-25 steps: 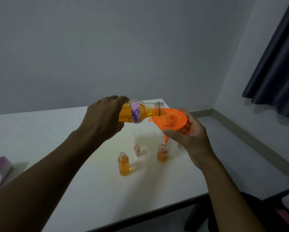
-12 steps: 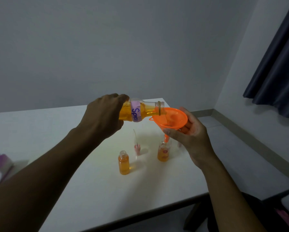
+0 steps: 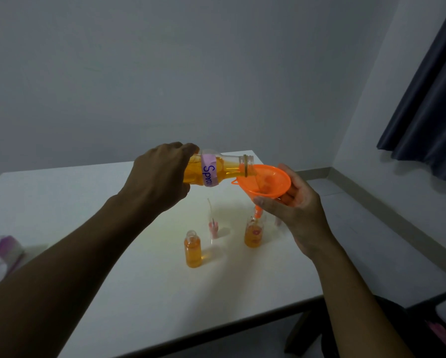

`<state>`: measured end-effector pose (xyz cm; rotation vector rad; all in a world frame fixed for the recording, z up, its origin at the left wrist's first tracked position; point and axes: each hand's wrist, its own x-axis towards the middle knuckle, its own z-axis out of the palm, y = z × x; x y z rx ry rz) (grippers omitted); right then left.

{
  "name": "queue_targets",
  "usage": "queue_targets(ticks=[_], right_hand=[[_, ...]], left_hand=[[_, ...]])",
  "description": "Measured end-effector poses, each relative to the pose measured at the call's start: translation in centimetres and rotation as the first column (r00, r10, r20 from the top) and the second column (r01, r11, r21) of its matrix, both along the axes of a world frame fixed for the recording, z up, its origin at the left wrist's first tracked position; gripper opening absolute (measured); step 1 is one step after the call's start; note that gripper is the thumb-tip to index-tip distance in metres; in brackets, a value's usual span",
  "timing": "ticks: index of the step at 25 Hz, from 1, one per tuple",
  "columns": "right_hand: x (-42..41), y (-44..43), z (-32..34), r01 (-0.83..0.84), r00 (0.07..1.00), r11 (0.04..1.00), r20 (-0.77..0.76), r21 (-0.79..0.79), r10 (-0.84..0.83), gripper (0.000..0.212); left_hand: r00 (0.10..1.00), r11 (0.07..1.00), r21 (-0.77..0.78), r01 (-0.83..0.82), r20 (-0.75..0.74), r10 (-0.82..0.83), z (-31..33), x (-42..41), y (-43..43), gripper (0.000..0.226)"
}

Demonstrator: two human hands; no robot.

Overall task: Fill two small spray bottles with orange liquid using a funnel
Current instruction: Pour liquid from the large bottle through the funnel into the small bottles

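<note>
Head view: a look down along both forearms at a white table point(image 3: 74, 202) pushed into the corner of the room.
Left hand point(image 3: 162, 177): wrapped around the bottom end of a big bottle point(image 3: 227, 170) and gripping it, so the bottle lies almost level in the air with its neck pointing right.
Big bottle: clear, partly full of orange liquid, with a pink paper label point(image 3: 209, 172) around its middle that reads "Spra". Its mouth sits over the left rim of the funnel point(image 3: 265, 183).
Funnel: orange plastic, held up off the table, with its spout pointing down.
Right hand point(image 3: 298, 211): cupped around the funnel's bowl and holding it, thumb in front and fingers behind.
Small bottle under the funnel point(image 3: 253, 233): stands on the table right of centre, partly filled with orange. The spout reaches its mouth, but I cannot tell whether it goes inside.
Other small bottle point(image 3: 193, 250): stands uncapped, nearer and to the left, orange up to about its shoulder.
Spray top point(image 3: 213, 226): pink, with a thin tube sticking up. It sits on the table between the two small bottles and a little behind them.
Box point(image 3: 7, 251): purple and white, blurred, at the table's left edge.
Curtain point(image 3: 428, 99): dark, hanging at the right.
</note>
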<state>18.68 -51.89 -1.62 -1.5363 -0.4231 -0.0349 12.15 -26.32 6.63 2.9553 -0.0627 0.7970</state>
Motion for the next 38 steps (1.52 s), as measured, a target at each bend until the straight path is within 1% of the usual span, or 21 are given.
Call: queue_targets(ticks=[4, 9, 12, 18, 23, 32, 38], right_hand=[[-0.05, 0.16, 0.00, 0.010, 1.000, 1.000, 0.000, 0.002, -0.010, 0.103], [-0.01, 0.07, 0.04, 0.003, 1.000, 1.000, 0.015, -0.031, -0.003, 0.097], [-0.18, 0.02, 0.23, 0.015, 1.000, 1.000, 0.010, -0.023, -0.015, 0.095], [-0.36, 0.16, 0.34, 0.024, 1.000, 0.999, 0.001, -0.028, -0.024, 0.101], [-0.32, 0.21, 0.40, 0.013, 1.000, 1.000, 0.003, -0.021, -0.013, 0.097], [-0.34, 0.08, 0.32, 0.022, 1.000, 0.999, -0.004, -0.029, -0.022, 0.103], [-0.21, 0.16, 0.34, 0.006, 1.000, 1.000, -0.001, -0.029, -0.006, 0.096]], left_hand=[[1.000, 1.000, -0.008, 0.006, -0.001, -0.006, 0.00, -0.18, -0.07, 0.058], [1.000, 1.000, 0.002, -0.003, -0.003, 0.003, 0.27, -0.35, -0.27, 0.059], [1.000, 1.000, 0.024, -0.019, 0.003, 0.019, 0.46, -0.45, -0.32, 0.060], [1.000, 1.000, 0.023, -0.015, 0.005, 0.015, 0.35, -0.39, -0.34, 0.062], [1.000, 0.999, 0.029, -0.020, 0.020, 0.020, 0.32, -0.30, -0.19, 0.063], [0.999, 1.000, 0.024, 0.001, 0.033, -0.002, -0.13, 0.03, -0.14, 0.063], [0.999, 1.000, -0.006, 0.011, 0.038, -0.011, -0.35, 0.06, -0.19, 0.061]])
